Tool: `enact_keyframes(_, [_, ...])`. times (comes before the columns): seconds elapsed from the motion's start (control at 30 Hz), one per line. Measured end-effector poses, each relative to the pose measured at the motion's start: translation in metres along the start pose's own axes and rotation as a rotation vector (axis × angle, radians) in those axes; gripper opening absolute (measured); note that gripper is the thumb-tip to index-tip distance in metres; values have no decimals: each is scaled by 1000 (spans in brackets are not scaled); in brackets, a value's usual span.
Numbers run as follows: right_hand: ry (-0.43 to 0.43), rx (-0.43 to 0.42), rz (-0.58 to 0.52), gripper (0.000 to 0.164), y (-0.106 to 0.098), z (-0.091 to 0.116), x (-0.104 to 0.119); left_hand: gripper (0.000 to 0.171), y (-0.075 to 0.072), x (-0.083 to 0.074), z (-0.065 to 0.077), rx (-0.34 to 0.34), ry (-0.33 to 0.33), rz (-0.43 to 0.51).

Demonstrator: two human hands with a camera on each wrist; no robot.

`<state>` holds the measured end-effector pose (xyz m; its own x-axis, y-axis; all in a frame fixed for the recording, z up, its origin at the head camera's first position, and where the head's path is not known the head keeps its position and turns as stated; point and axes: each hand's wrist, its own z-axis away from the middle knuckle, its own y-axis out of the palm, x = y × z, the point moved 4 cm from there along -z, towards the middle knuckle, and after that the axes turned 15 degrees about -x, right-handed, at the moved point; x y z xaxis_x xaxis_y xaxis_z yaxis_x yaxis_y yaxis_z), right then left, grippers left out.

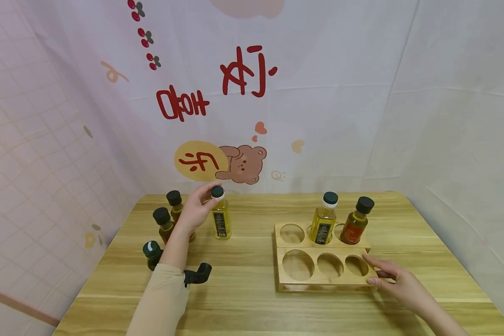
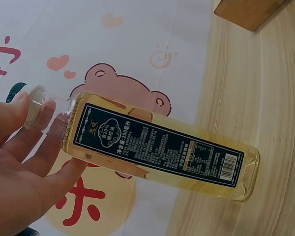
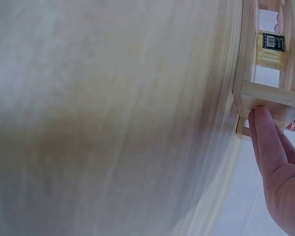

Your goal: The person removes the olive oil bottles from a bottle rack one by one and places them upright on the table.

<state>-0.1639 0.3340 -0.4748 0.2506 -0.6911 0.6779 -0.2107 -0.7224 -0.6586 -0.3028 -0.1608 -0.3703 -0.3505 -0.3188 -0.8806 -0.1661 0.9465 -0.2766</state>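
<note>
My left hand [image 1: 198, 210] grips an oil bottle [image 1: 221, 223] by its neck, just below the dark green cap [image 1: 217, 191]. This bottle is clear, upright and filled with yellow oil; its black label [image 2: 157, 145] faces the left wrist camera. A two-step wooden bottle rack [image 1: 315, 247] with round holes stands right of centre. At its right end is my right hand [image 1: 399, 282], fingers [image 3: 268, 132] straight against the end piece and thumb by the front corner. In the rack's back row stand another yellow oil bottle [image 1: 323, 221] and a dark-capped bottle [image 1: 353, 224] with a red label.
Several dark-capped bottles stand at the left, among them a green-capped one [image 1: 152, 252] nearest the front, partly hidden by my left forearm. A black strap mount [image 1: 198, 275] sticks out from the left wrist. A printed cloth [image 1: 340, 116] hangs behind the wooden table [image 1: 235, 298].
</note>
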Motion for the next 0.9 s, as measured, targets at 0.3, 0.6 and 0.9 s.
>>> enact_keyframes(0.3, [-4, -5, 1, 58, -1, 0, -1, 45, -6, -26, 9, -6, -30, -8])
enact_keyframes(0.6, [-14, -8, -2, 58, -2, 1, 2, 47, -8, -5, 4, -5, -34, -30])
enact_keyframes(0.9, [2, -3, 8, 58, -3, 0, 2, 46, -12, 5, 1, -15, -38, -66])
